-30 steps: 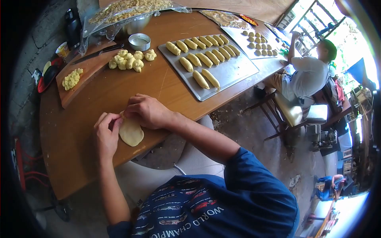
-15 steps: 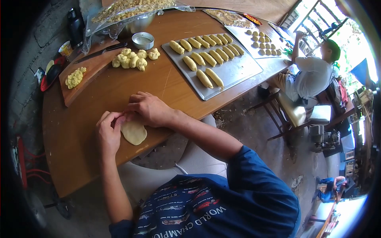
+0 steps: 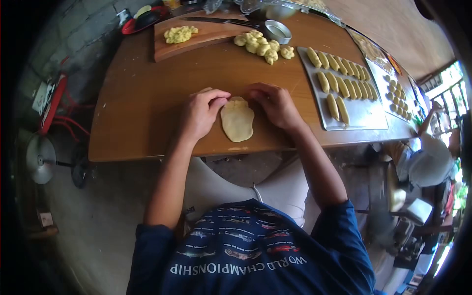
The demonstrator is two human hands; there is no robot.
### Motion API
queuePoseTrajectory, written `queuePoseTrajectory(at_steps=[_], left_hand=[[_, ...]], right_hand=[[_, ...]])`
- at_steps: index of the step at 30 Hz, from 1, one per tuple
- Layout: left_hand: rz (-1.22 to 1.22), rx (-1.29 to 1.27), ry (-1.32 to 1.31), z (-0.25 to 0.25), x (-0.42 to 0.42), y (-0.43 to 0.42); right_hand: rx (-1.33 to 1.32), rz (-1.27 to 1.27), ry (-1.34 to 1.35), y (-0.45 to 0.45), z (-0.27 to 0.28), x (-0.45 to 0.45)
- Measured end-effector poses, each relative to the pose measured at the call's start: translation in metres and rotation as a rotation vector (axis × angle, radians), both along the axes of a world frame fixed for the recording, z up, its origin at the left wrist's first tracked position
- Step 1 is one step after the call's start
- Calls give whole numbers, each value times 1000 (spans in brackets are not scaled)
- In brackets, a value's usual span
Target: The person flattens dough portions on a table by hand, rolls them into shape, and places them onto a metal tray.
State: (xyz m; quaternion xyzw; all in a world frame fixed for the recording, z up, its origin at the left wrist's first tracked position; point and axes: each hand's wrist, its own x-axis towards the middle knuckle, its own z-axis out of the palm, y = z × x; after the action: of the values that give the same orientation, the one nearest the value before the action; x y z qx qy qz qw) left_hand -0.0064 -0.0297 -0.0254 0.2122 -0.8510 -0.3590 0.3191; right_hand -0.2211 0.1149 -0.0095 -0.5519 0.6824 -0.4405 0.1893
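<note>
A flattened oval piece of dough (image 3: 237,123) lies on the wooden table in front of me, its far edge folded over in a small lumpy strip. My left hand (image 3: 200,113) is at the dough's far left corner, thumb and forefinger closed together on its edge. On the other side, my right hand (image 3: 276,105) hovers by the far right corner, fingers loosely bent and thumb apart, with nothing visible in them. Beyond the hands sits a cluster of pale yellow lumps (image 3: 260,46). Yellow mash (image 3: 180,34) rests on a wooden board (image 3: 164,51).
A metal tray (image 3: 354,123) with rows of rolled dough pieces stands to the right. Past it, a sheet holds small dough balls (image 3: 397,98). A round metal tin (image 3: 278,31) and a long knife (image 3: 206,20) lie at the back. A seated person (image 3: 430,160) is at far right.
My view has swung, so the table now lies straighter ahead. My hands have parted from the dough's far edge, uncovering the folded strip; the right hand has moved off to the right.
</note>
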Motion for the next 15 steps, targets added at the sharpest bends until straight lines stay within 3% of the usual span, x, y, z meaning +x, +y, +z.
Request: queuePoseTrajectory(at_steps=[4, 7, 15], left_hand=[[-29, 33, -85, 8, -5, 7], [-60, -40, -8, -2, -7, 4], [-20, -25, -80, 2, -10, 6]], right_hand=[[-63, 79, 197, 3, 0, 4], [-106, 109, 335, -2, -4, 8], [-77, 105, 410, -8, 1, 16]])
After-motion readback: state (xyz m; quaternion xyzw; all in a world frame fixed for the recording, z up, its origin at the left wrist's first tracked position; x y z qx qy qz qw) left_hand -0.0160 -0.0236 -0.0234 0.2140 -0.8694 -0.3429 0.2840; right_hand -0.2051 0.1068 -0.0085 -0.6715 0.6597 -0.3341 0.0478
